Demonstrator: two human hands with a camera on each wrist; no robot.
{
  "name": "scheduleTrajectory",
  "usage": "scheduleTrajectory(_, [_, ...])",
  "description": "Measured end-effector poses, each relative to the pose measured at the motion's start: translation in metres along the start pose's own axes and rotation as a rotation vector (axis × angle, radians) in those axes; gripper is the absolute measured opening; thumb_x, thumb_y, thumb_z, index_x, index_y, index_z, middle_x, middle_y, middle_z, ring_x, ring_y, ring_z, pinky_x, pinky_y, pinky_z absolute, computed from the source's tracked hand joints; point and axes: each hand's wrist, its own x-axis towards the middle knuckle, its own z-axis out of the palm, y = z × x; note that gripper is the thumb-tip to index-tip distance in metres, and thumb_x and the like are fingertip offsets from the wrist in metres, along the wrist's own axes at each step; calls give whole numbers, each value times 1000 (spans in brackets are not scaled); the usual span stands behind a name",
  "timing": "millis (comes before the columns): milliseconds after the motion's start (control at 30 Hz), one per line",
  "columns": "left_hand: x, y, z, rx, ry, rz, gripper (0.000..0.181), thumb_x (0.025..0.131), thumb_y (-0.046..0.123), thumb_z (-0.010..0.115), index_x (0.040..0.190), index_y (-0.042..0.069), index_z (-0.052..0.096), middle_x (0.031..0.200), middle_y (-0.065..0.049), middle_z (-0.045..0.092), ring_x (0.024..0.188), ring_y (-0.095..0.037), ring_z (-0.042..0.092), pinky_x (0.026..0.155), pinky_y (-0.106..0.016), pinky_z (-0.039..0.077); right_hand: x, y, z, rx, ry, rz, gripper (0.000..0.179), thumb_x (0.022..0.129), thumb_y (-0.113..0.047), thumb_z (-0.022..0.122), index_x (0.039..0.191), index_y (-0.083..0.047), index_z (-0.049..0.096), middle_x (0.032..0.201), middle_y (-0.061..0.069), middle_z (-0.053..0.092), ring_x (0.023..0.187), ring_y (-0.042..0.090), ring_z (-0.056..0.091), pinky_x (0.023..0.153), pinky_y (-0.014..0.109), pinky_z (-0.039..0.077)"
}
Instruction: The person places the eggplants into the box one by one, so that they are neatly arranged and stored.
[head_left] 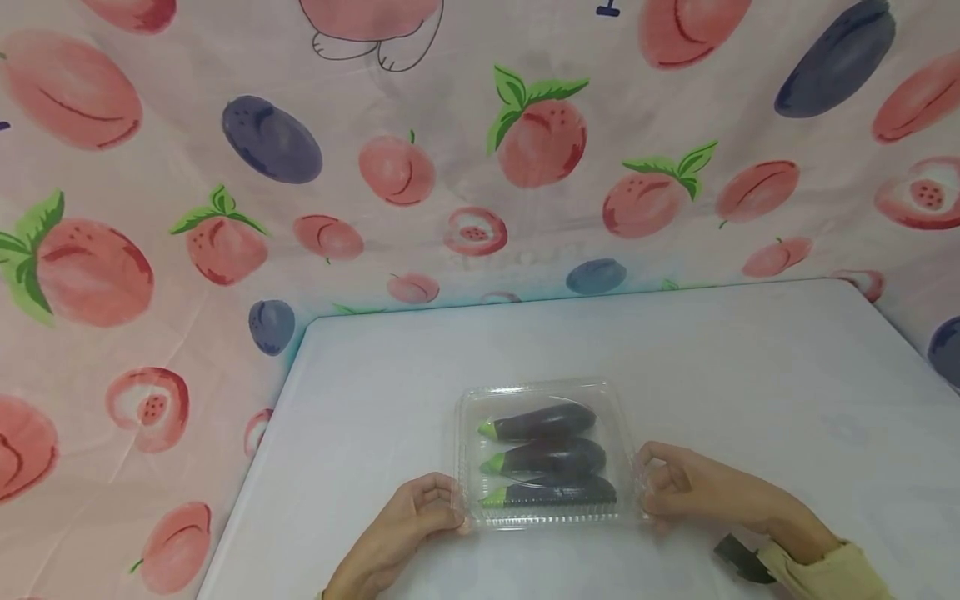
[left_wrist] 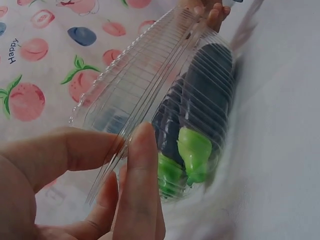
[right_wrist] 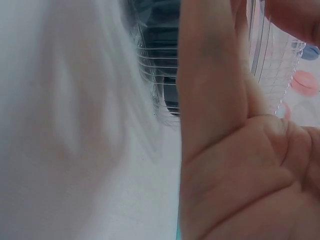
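A clear plastic clamshell container (head_left: 536,386) sits on the white table, its lid down over the base. Inside it, three dark purple eggplants (head_left: 555,457) with light green caps lie side by side, caps toward the left. My left hand (head_left: 408,521) pinches the container's left rim near the front corner. In the left wrist view, the thumb and fingers (left_wrist: 142,175) press the lid and base flanges together. At the opposite side my right hand (head_left: 693,483) grips the right rim between thumb and fingers. In the right wrist view a finger partly hides the ribbed wall (right_wrist: 155,65).
White cloth covers the table (head_left: 390,375). Behind and to the left hangs a pink curtain (head_left: 450,100) printed with peaches and blue fruit. A small dark object (head_left: 742,557), probably the wrist camera, shows by the right sleeve (head_left: 828,575).
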Motion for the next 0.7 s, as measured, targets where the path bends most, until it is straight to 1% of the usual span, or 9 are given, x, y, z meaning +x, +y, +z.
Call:
scheduleTrajectory(133, [-1, 1, 0, 12, 6, -3, 41, 82, 3, 67, 118, -5, 50, 100, -5, 61, 87, -15, 66, 84, -28, 60, -1, 0, 0, 0, 6, 11, 29, 100, -6, 54, 121, 9, 41, 95, 15, 73, 82, 23, 72, 76, 26, 56])
scheduleTrajectory(367, [-3, 1, -3, 22, -9, 5, 39, 84, 3, 68, 119, -4, 51, 102, -6, 61, 89, -16, 66, 86, -29, 59, -2, 0, 0, -20, 13, 9, 28, 101, -6, 54, 123, 6, 42, 96, 18, 72, 83, 23, 71, 76, 27, 56])
scheduleTrajectory(567, [-4, 1, -5, -3, -21, 9, 42, 87, 5, 70, 122, -4, 48, 107, -8, 59, 93, -18, 68, 90, -34, 60, -3, 0, 0, -57, 21, 5, 26, 101, -7, 54, 122, 4, 43, 97, 12, 70, 87, 18, 67, 77, 24, 53])
scheduleTrajectory(633, [-4, 2, -5, -10, -26, 10, 43, 87, 5, 69, 123, -5, 48, 107, -8, 59, 94, -19, 67, 91, -36, 60, -3, 1, 0, -72, 21, 2, 26, 101, -7, 54, 123, 4, 43, 98, 12, 69, 89, 18, 66, 78, 23, 52])
scheduleTrajectory(700, [-4, 2, -6, -9, -35, 13, 43, 88, 5, 68, 124, -6, 47, 108, -9, 59, 96, -19, 67, 91, -37, 60, -4, 1, -1, -76, 29, 20, 28, 101, -9, 54, 124, 3, 44, 100, 12, 69, 90, 19, 66, 78, 23, 52])
